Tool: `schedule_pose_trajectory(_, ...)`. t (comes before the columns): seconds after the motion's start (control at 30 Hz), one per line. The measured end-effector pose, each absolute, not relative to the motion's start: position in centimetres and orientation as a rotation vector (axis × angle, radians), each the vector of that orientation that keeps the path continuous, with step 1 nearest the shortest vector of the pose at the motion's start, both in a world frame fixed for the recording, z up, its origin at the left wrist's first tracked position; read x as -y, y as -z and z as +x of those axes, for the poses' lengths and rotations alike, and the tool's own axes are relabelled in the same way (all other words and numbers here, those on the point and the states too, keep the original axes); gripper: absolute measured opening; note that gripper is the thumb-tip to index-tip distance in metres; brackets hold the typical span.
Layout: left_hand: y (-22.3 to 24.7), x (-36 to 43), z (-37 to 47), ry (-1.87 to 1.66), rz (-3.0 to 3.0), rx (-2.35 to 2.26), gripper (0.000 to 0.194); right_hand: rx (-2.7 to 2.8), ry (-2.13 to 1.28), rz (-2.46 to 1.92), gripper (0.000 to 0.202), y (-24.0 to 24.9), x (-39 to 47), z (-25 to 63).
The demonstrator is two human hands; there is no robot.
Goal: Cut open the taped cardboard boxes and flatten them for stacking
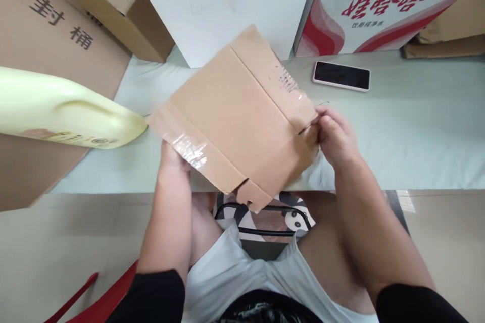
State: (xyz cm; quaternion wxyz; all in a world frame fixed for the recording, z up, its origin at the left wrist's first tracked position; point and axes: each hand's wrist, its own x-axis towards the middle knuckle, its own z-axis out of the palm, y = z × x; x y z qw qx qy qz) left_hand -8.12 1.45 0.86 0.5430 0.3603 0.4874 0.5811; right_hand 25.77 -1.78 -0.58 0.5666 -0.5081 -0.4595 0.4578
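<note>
A flat piece of brown cardboard (238,116) with creased flaps is held up at a slant over the near edge of the table. Clear tape shines on its lower left flap, and dark smudged marks show on its upper right flap. My right hand (335,133) pinches the right corner, beside a small folded flap. At the lower left edge, my left hand (174,156) grips the cardboard from beneath, its fingers mostly hidden behind it.
A phone (341,76) lies on the green cloth (424,126). Behind stand a white box (227,5), a red-and-white box (364,10) and an open brown box (140,20). A yellow bottle (68,108) and large cardboard (87,55) are at left.
</note>
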Motion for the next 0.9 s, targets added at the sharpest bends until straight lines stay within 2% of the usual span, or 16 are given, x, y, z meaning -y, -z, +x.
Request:
schedule_pose_trajectory(0.13,-1.2,-1.7,-8.4,-1.468,0.859,-1.127,0.055,1.1,-0.958,-1.209,0.053,0.6,1.3,26.6)
schedule_pose_trajectory(0.23,-1.3,-1.9,-8.1,-1.526,0.872,-1.121,0.055,1.012,-0.853,-1.183,0.061,1.1,0.7,26.2)
schedule_pose_trajectory(0.4,-1.5,-1.9,-7.7,-1.496,0.904,-1.069,0.048,0.881,-1.25,-1.124,0.061,1.0,1.0,25.0)
schedule_pose_trajectory(0.47,-1.8,-1.4,-7.5,-1.484,0.904,-0.998,0.045,0.875,-1.295,-1.14,0.059,0.8,1.4,24.5)
schedule_pose_trajectory(0.63,-2.9,-0.5,-6.8,-1.429,0.85,-0.757,0.064,0.871,-1.322,-1.161,0.057,0.2,1.7,23.6)
schedule_pose_trajectory(0.67,-2.9,-0.5,-6.7,-1.466,0.844,-0.784,0.062,0.891,-1.346,-1.16,0.058,0.1,1.6,23.6)
schedule_pose_trajectory(0.73,-2.9,-0.9,-6.6,-1.522,0.764,-0.947,0.036,0.97,-1.396,-1.165,0.058,-0.3,1.6,23.4)
schedule_pose_trajectory(0.9,-3.4,-1.7,-6.0,-1.603,0.601,-0.993,0.023,1.091,-1.441,-1.163,0.061,-0.8,2.0,23.3)
